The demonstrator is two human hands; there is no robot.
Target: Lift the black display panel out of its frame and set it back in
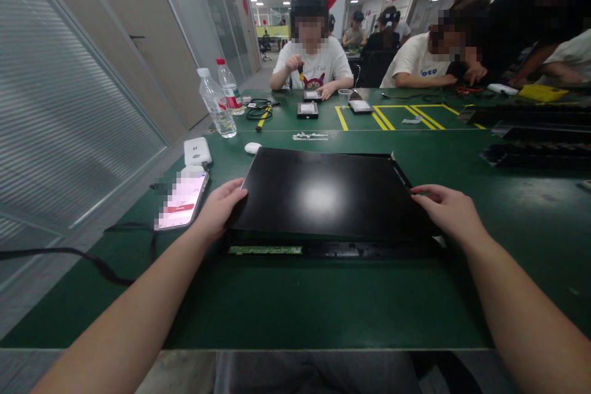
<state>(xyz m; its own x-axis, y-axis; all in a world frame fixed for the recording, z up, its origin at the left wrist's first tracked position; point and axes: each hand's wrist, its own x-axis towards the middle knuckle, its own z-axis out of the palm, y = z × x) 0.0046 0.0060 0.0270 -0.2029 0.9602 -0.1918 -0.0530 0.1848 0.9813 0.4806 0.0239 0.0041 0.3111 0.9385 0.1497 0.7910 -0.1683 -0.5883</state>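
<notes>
Green table (323,308), near edge running across in front of the person's lap. On it, nearest thing: a dark frame (364,250) with a green circuit strip (265,250) showing at its left part. Just beyond, and overlapping it in view, a large black panel (286,184), shiny, in the middle of the table, between both hands; cannot tell if its underside touches the frame. Left hand (221,206) on the panel's left edge: thumb and fingers closed on the rim, thumb on the near side, other fingertips partly hidden. Right hand (447,208) on the right edge: thumb and index finger pinched together at the rim, other fingers bent in, tips not clear. Left of the left hand, a lit phone (184,197) lies near the table's left edge, a white power bank (197,151) just beyond it. White oval object (253,148) beside the panel's far left corner. Dark long parts (530,154) lie at far right. Farther, thin white strips (310,136), two water bottles (217,104) on the left, a coiled cable (258,112), small drives (307,111) and yellow tape lines (381,118). Across the table, a co-worker (314,68) in a dark cap holds a yellow-and-black tool (301,71); more people sit to the right.
</notes>
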